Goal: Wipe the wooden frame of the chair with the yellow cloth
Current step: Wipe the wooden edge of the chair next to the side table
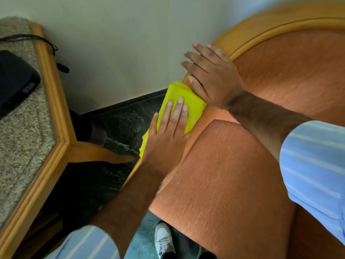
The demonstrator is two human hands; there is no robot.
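A folded yellow cloth (192, 105) lies over the left arm of the chair's wooden frame (261, 25). My left hand (168, 135) presses flat on the cloth, fingers spread and pointing away from me. Just beyond the cloth, my right hand (212, 75) rests palm-down on the frame where the curved wooden back meets the arm, fingers spread and draped over the outer edge. The chair's seat cushion (224, 174) and backrest are orange fabric. Most of the wooden arm is hidden under the cloth and hands; a short strip of it shows below my left wrist.
A wood-edged table with a speckled stone top (24, 128) stands at the left, close to the chair, with a black device (15, 79) and a cord on it. A pale wall is behind. Dark floor shows between table and chair, and a white shoe (163, 238) below.
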